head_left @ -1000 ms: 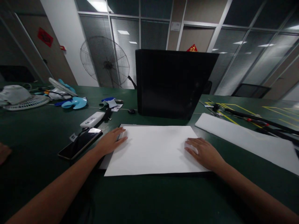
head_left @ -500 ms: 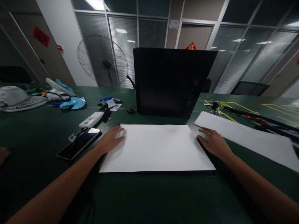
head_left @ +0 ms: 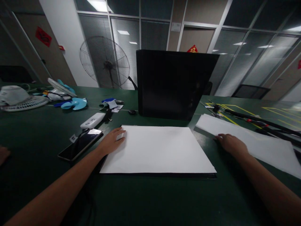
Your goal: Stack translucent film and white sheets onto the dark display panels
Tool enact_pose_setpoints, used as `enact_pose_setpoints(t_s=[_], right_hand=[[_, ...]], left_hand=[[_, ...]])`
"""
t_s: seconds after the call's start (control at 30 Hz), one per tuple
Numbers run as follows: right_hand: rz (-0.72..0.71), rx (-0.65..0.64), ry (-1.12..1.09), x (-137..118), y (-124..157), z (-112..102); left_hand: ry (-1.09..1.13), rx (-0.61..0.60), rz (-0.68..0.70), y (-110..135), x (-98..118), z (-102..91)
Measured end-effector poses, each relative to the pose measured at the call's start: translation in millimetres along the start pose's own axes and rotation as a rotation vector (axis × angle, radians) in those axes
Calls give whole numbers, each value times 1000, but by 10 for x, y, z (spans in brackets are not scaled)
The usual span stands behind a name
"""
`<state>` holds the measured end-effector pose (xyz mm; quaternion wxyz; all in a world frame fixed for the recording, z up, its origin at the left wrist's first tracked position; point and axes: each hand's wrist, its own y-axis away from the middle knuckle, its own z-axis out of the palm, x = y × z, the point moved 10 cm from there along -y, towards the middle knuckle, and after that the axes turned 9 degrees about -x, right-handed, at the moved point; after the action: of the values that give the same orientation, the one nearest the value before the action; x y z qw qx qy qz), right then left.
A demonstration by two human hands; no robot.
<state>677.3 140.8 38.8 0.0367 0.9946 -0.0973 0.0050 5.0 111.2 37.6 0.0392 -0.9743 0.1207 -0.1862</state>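
A white sheet of paper (head_left: 157, 150) lies flat in front of me on a dark flat backing (head_left: 209, 175) whose edge shows along the front and left. My left hand (head_left: 113, 140) rests on the sheet's upper left edge, thumb and fingers apart. To the right lies more white paper (head_left: 254, 136), set at a slant. My right hand (head_left: 231, 145) is at its near edge, fingers bent together over the border; the thumb is hidden. That edge looks slightly raised, with a grey shadow below it.
A black monitor-like panel (head_left: 174, 84) stands behind the sheet. To the left are a phone (head_left: 80, 146), a white device (head_left: 92, 121) and fan parts (head_left: 74, 103). Black rods (head_left: 263, 122) lie far right. Another person's hand (head_left: 3, 154) shows at the left edge.
My right hand has moved right, from the right edge of the middle sheet to the edge of the slanted paper. My left hand stays where it was.
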Motion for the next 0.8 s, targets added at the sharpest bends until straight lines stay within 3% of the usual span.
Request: enact_pose_setpoints(t_s=[0.17,0.3,0.37,0.47,0.6,0.7,0.8], right_hand=[[115,51,13,-60,213,-261],[79,112,53,-444,453,-452],[-26,109,83,-778,584,-455],[-296,68,74,-1395,859,-372],[-687,-95,-121,-2107,1371,-248],[-833,-289,-272,-2367,1669,-161],[-926,-474,-370,-2473,1840,-72]], left_hand=[[-11,16,36,-1,-9,26],[-43,23,52,0,-7,39],[-60,24,59,0,3,39],[-76,12,65,1,6,53],[-80,11,72,7,-22,74],[-84,13,77,9,-25,80],[-78,7,69,12,1,65]])
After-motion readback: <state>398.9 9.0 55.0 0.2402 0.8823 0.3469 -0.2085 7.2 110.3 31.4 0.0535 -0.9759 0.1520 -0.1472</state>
